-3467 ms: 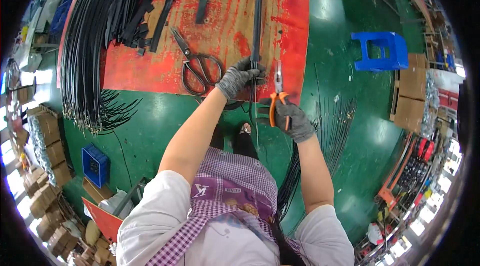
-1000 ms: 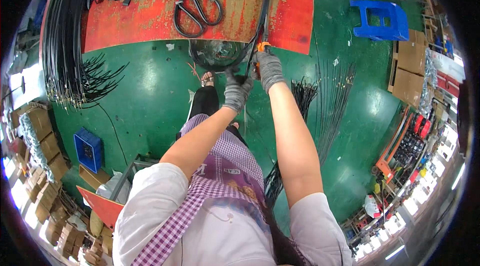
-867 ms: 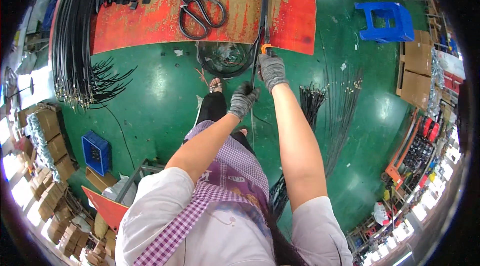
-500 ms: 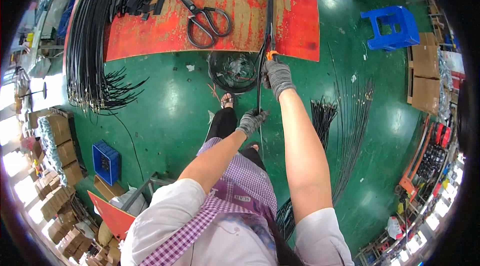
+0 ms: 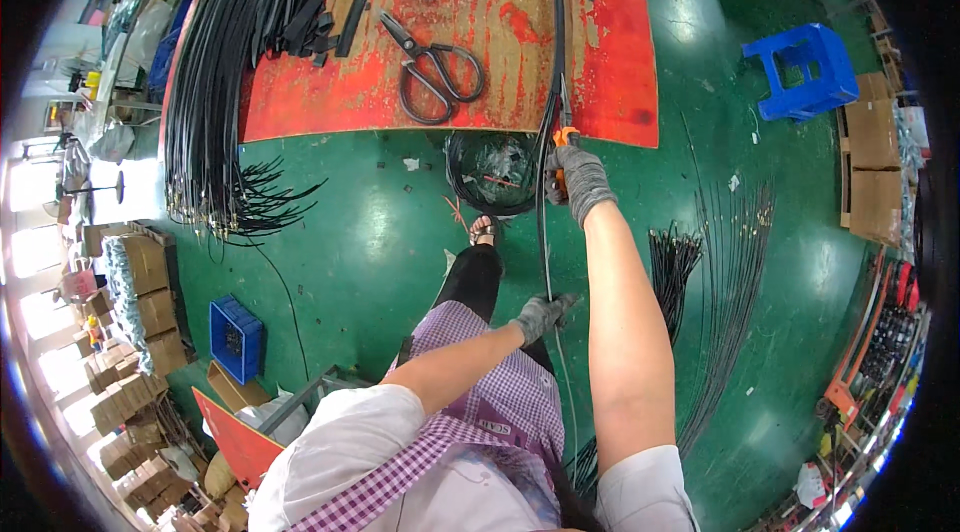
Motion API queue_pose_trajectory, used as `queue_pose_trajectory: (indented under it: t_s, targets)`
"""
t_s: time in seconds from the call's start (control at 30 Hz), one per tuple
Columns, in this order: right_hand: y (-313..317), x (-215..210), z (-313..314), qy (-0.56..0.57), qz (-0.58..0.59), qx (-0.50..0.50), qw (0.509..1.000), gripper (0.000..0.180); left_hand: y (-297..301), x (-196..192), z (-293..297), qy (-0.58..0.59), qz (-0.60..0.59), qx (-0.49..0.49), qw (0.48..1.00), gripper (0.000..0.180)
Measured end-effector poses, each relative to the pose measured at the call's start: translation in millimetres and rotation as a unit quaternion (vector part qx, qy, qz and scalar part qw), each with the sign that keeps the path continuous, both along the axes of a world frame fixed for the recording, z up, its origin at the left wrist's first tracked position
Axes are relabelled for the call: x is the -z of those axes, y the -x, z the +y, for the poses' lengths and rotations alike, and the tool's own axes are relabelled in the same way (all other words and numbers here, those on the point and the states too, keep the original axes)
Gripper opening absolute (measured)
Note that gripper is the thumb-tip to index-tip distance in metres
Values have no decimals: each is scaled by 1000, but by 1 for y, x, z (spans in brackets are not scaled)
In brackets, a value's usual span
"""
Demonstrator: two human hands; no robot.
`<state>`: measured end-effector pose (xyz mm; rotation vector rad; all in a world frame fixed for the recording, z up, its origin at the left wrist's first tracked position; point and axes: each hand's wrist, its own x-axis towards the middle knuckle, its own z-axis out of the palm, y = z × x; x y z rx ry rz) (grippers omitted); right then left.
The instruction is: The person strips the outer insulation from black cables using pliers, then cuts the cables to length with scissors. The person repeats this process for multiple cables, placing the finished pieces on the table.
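Note:
A long black cable (image 5: 543, 252) runs from the red-topped table toward me. Gloved in grey, my left hand (image 5: 543, 314) is closed round this cable low down, in front of my apron, and a thinner pale end trails below it. My right hand (image 5: 580, 177), also gloved, is shut on orange-handled pliers (image 5: 566, 138) near the table's front edge. Their narrow metal jaws point away from me, beside the black strip (image 5: 558, 22) lying along the table. Whether the jaws grip anything is too small to tell.
Large black-handled scissors (image 5: 428, 72) lie on the worn red table (image 5: 350, 107). A thick bundle of black cables (image 5: 205, 122) hangs over its left side. Coiled cable (image 5: 462, 187) rests on the green floor beneath. A blue stool (image 5: 805, 72) stands right; a blue crate (image 5: 236, 337) sits left.
My left hand has slid down along the cable toward my body, farther from the right hand. The right hand keeps hold of the pliers by the table edge. The whole view has shifted slightly.

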<state>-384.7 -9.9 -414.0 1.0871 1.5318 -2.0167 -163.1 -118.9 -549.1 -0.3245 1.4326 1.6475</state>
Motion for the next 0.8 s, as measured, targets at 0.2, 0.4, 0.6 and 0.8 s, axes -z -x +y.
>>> queue_pose_trajectory:
  t_s: [0.2,0.4,0.6,0.8]
  targets:
    - [-1,1,-1,-96,1,-39,995,15,-21,-1,-21,-16,-166,-109,980,34]
    - [-5,-7,-3,-50,13,-13,999,15,-28,32,-24,47,-180,-123,975,32]
    - [-4,4,7,-34,26,4,999,16,18,-18,-18,-20,-176,-127,976,29]
    - [-6,4,-3,-40,82,-8,996,20,-32,26,-22,-174,-112,-90,974,19]
